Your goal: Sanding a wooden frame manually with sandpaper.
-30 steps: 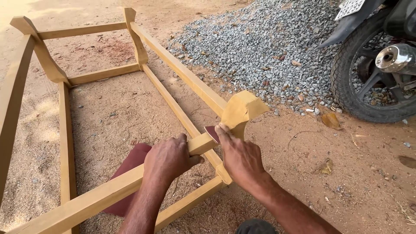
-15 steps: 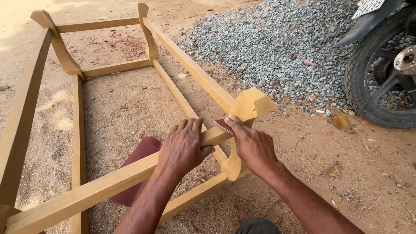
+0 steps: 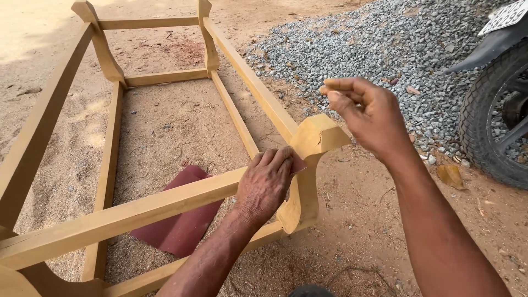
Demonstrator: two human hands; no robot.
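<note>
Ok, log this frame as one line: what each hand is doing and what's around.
left hand: pressing sandpaper piece on wooden frame rail | right hand: raised, empty | red sandpaper sheet on sand | gravel pile, motorbike wheel nearby

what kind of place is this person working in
Likely an outdoor yard used for woodworking: a wooden frame lies on sandy ground, with a gravel pile and a parked motorbike's tyre beside it.

The right hand (image 3: 369, 113) was down on the wood frame (image 3: 165, 206) next to the left hand (image 3: 267, 181). Now it is up in the air, off the wood, with fingers bent. The left hand has slid closer to the corner post (image 3: 313, 143).
</note>
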